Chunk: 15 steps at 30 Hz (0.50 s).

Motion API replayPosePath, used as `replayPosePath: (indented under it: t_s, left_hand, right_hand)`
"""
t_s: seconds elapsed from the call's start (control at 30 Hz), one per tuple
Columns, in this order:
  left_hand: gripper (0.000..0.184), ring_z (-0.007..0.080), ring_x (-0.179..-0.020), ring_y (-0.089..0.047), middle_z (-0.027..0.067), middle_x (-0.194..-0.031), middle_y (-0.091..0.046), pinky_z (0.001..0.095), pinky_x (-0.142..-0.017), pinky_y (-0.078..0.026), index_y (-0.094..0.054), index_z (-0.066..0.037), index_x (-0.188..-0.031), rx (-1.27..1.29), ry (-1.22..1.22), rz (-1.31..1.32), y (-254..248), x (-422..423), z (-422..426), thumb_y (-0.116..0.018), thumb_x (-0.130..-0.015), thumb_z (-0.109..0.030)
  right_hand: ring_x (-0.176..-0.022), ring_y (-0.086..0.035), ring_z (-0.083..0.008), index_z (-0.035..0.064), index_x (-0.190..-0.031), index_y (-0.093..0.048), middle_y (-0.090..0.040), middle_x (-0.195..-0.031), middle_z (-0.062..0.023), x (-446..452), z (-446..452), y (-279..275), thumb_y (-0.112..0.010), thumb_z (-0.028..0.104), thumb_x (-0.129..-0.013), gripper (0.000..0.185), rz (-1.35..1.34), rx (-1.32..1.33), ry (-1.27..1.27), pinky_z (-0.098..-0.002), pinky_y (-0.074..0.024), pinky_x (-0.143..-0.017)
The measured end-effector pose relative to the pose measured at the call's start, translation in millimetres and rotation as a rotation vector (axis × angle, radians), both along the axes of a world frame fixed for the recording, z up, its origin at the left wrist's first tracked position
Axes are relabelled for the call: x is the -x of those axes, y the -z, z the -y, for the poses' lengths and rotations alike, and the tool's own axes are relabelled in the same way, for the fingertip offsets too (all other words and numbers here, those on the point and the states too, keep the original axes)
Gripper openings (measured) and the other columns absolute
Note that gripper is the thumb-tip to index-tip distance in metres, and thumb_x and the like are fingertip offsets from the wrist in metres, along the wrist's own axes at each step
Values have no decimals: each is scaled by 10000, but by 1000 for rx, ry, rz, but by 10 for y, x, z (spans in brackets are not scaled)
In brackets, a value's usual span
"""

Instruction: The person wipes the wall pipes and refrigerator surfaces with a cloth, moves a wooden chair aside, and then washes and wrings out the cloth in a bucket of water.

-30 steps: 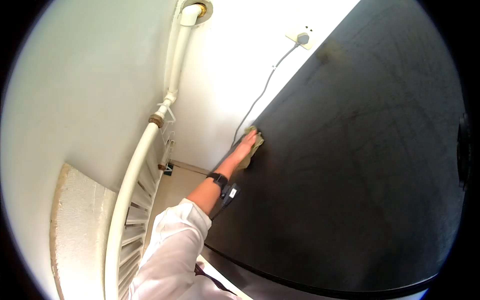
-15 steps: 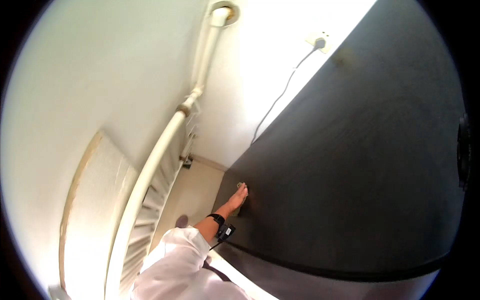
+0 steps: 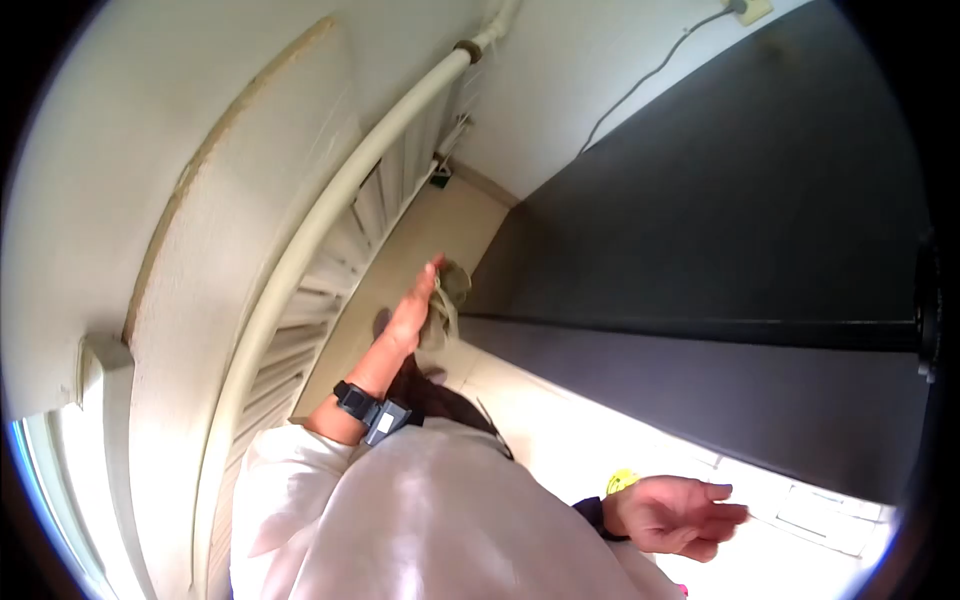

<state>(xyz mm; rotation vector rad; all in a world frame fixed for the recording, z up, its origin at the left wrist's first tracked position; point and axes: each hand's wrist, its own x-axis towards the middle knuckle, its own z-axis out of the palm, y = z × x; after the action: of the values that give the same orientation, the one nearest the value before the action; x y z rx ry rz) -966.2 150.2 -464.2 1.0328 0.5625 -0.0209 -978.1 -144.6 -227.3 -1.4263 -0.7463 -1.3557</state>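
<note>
My left hand [image 3: 415,305] is closed on an olive-green cloth [image 3: 447,295], which hangs beside the fingers, between the radiator and the front left corner of a large dark cabinet [image 3: 700,220]. A black band with a small grey device [image 3: 385,420] circles that wrist. At the lower right, my right hand [image 3: 680,515] is palm up with its fingers loosely spread and nothing in it. A dark band is on this wrist too. The cabinet's side stands beyond both hands.
A white radiator [image 3: 330,265] with a thick cream pipe [image 3: 345,170] runs along the left wall. A grey cord [image 3: 640,85] leads to a wall socket [image 3: 757,12]. Pale floor [image 3: 430,220] shows between radiator and cabinet. Something yellow [image 3: 621,481] lies near my right hand.
My left hand with the cloth has come off the dark surface and back toward my body. My right hand has entered the view. The camera has tilted down, showing the cabinet's front and more floor.
</note>
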Motion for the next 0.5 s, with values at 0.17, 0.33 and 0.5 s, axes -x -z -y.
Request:
replayPosePath:
  t_s: [0.17, 0.33, 0.5]
  left_hand:
    - [628, 230, -1390, -183, 113, -1482, -273, 336, -1123, -129, -384, -61, -1385, -159, -46, 34, -609, 526, -321, -327, -961, -521]
    - [615, 249, -1407, -122, 134, -1517, -167, 345, -1129, -93, -391, -54, -1378, -227, -99, 153, -817, 586, -762, -319, -966, -505]
    - [652, 233, -1404, -107, 111, -1520, -150, 349, -1132, -100, -233, -71, -1447, 48, -114, 245, -1302, 603, -1374, -276, -971, -514]
  right_hand:
    - [-851, -648, -294, -28, -918, -620, -664, -964, -142, 120, -931, 45, -633, -44, -749, 171, -908, 680, -774, -340, -528, -745]
    - [-1359, -267, -319, 26, -1412, -254, -254, -1458, -221, 114, -2093, 1150, -730, 273, -764, 842, -1251, 767, -781, -398, -299, -1072]
    - [-1210, -467, -302, 4, -1356, -336, -470, -1288, -227, 161, -3166, 1280, -696, 306, -789, 736, -1497, 499, -752, -359, -393, -972]
